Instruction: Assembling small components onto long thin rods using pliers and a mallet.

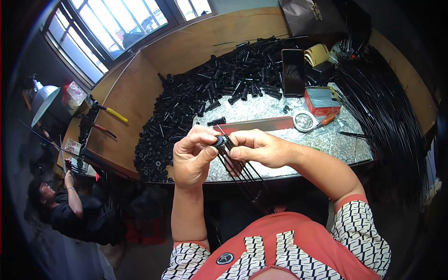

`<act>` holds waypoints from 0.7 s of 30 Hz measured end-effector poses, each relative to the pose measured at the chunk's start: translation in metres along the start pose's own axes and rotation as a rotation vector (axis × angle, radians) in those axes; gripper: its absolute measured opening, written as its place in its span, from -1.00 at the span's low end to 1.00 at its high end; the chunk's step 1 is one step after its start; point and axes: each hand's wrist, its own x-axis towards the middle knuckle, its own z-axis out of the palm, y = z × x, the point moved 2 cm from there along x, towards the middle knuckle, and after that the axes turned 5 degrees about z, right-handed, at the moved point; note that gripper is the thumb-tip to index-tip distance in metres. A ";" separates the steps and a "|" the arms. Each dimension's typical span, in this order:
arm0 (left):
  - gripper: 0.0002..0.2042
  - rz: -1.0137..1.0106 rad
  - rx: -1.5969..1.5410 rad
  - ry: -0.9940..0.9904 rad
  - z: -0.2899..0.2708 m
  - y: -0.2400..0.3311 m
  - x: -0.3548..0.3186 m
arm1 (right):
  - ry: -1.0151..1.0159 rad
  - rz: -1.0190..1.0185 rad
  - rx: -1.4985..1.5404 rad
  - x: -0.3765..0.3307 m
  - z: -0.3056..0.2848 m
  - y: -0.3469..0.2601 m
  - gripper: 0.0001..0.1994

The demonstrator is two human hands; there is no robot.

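Observation:
In front of my chest, my left hand [192,156] is closed, its thumb and fingers pinching a small black tubular plastic part [219,141] that looks like an umbrella runner. Right beside it, my right hand [259,148] is closed in a pinch at the part's edge, on thin black rods [242,173] that look like umbrella ribs. Several of these rods hang from the part toward my lap. The exact joint between rods and part is hidden by my fingertips. Behind my hands lies a flat reddish metal bar [261,125] on the bench, with one loose black part [216,121] at its left end.
A heap of black tubular parts [224,74] fills the wood-walled bench [126,102]. At right lie long black rods [378,98], a phone [293,72], a red box of thin wires [322,100], a round dish [304,121] and an orange-handled screwdriver [324,122]. Another person [74,210] works at left.

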 end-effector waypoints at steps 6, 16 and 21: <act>-0.81 0.020 -0.008 -0.039 0.000 0.001 0.003 | -0.062 0.024 0.009 0.002 -0.005 0.003 -0.72; -0.81 0.123 -0.022 -0.174 0.004 -0.005 0.008 | -0.135 0.060 0.052 0.005 -0.011 0.015 -0.68; -0.71 -0.031 -0.075 -0.109 0.007 -0.012 0.011 | -0.133 0.109 0.096 0.001 -0.008 0.006 -0.66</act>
